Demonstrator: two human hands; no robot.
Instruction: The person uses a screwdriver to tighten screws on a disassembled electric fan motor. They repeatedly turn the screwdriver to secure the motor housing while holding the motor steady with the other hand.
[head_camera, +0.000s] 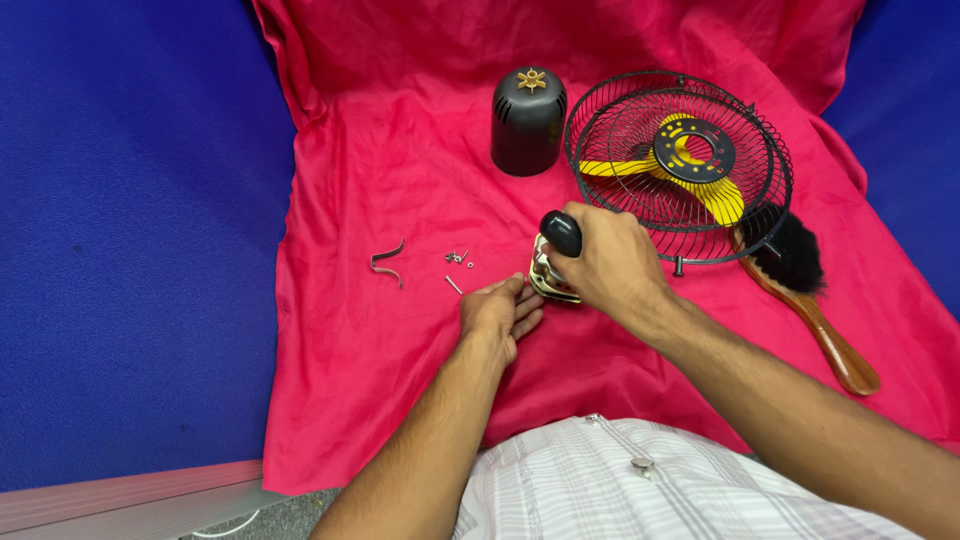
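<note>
The right hand (608, 265) is clamped on a screwdriver's black handle (561, 232), tip pointing down into the small fan motor (545, 277) at the middle of the red cloth (400, 160). The left hand (497, 312), at the motor's 8 o'clock, lies open with its fingertips (522, 288) touching the motor's edge, gripping nothing. To do this well, I judge the motor needs firmer bracing and the driver kept upright. Loose screws (458, 258) lie at the motor's 9 o'clock, a bent metal clip (387, 263) beyond them. The black motor cover (528, 120), fan guard (678, 165) with yellow blade (705, 185) and brush (805, 295) lie between 12 and 3 o'clock.
</note>
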